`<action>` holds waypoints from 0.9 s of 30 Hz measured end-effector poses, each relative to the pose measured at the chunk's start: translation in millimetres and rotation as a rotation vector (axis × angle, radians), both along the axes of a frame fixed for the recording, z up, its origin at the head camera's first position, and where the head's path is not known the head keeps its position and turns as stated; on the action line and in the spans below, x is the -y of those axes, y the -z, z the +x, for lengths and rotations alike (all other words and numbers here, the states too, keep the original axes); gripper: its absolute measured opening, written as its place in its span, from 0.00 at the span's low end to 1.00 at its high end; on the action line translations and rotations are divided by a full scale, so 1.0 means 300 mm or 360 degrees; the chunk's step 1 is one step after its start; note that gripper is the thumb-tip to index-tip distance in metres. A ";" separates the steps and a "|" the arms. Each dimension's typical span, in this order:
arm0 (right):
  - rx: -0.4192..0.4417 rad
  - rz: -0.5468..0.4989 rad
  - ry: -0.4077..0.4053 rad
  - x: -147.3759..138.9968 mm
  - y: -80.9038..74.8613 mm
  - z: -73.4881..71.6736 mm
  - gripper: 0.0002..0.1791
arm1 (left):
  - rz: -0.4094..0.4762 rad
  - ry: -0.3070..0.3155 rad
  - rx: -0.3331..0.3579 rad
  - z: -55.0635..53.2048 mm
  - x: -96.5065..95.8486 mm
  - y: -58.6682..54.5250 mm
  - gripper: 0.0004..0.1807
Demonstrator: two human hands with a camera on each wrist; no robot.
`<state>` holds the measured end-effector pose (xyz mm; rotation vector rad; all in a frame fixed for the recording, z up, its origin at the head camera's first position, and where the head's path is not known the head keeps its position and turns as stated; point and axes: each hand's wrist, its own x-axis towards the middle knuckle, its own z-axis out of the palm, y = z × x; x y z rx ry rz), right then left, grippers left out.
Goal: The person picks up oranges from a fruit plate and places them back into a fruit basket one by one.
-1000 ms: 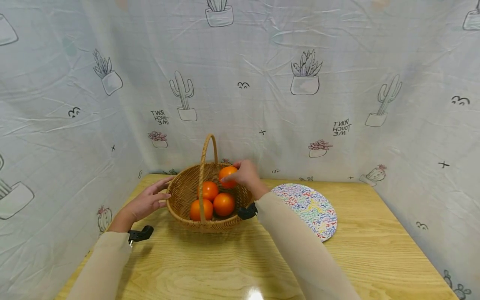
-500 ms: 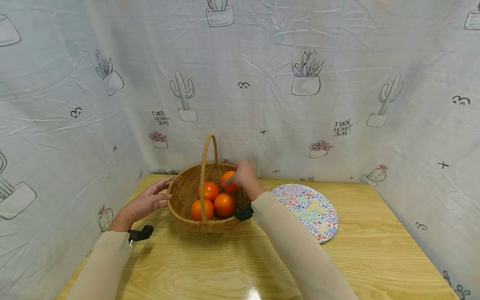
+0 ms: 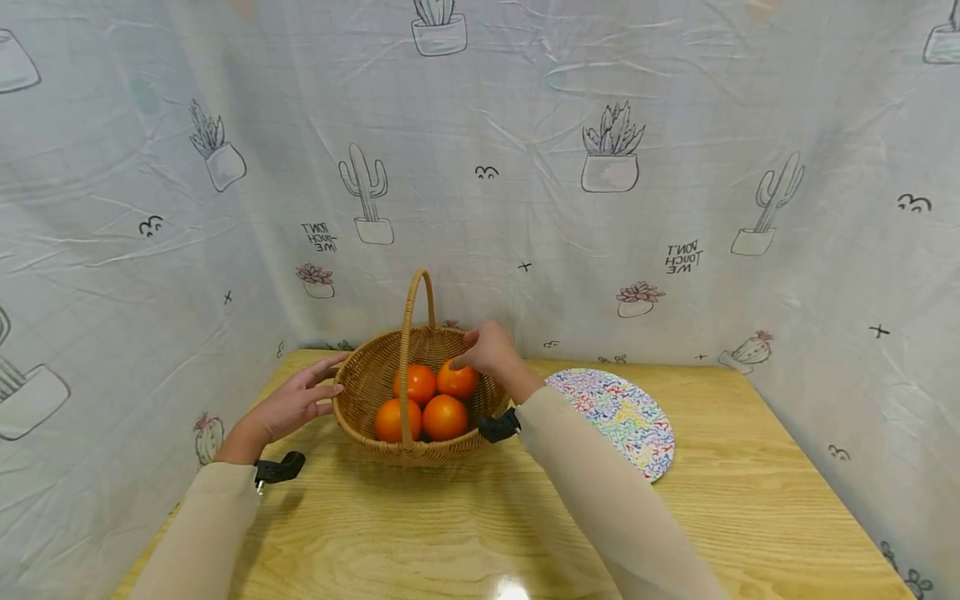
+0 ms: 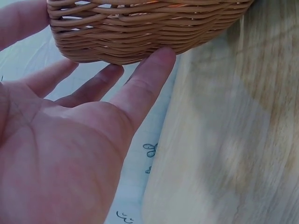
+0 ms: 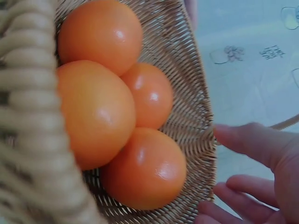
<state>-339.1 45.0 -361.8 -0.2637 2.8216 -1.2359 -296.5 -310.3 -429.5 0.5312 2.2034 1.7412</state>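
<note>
A wicker basket [image 3: 367,387] with a tall arched handle stands at the back left of the table and holds several oranges [image 3: 445,417]. My left hand [image 3: 288,408] rests against the basket's left side, fingers fairly straight. In the left wrist view those fingertips touch the woven wall [image 4: 140,39]. At the back right rim, my right hand [image 3: 495,354] overlaps the upper right orange [image 3: 457,380]. In the right wrist view the right hand's thumb is right at the rim, its fingers relaxed outside, and a gap separates it from the oranges [image 5: 144,168].
A round placemat [image 3: 622,417] with a multicoloured squiggle pattern lies to the right of the basket, partly behind the right sleeve. Around the wooden table [image 3: 420,533] hangs a pale sheet [image 3: 525,208] printed with cacti, close behind the basket.
The orange in my right hand has come down into the basket beside the others, and the fingers have let go of it. My left hand stays at the basket's side.
</note>
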 end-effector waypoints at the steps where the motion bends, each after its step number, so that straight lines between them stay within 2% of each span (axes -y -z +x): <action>1: 0.0008 -0.0025 -0.0025 -0.007 -0.003 0.006 0.34 | -0.0016 -0.0012 0.0000 0.001 0.000 -0.002 0.39; 8: 0.0061 -0.0305 -0.0163 -0.067 -0.018 0.032 0.34 | -0.0115 -0.0059 -0.0057 0.001 -0.002 -0.022 0.39; 12: 0.0086 -0.0432 -0.0147 -0.124 -0.022 0.042 0.33 | -0.0252 -0.0095 -0.0130 0.000 -0.012 -0.041 0.39; 15: 0.0071 -0.0420 -0.0106 -0.186 -0.029 0.057 0.33 | -0.0420 -0.0134 -0.0201 -0.002 -0.027 -0.060 0.39; 19: -0.0008 -0.0326 -0.0062 -0.290 -0.030 0.081 0.32 | -0.0643 -0.0200 -0.0326 -0.005 -0.046 -0.084 0.40; 23: -0.0133 -0.0238 -0.0010 -0.409 -0.025 0.103 0.33 | -0.0765 -0.0274 -0.0466 -0.009 -0.060 -0.099 0.39; 27: -0.0286 -0.0180 0.0083 -0.530 -0.028 0.123 0.31 | -0.0877 -0.0398 -0.0680 -0.018 -0.077 -0.116 0.37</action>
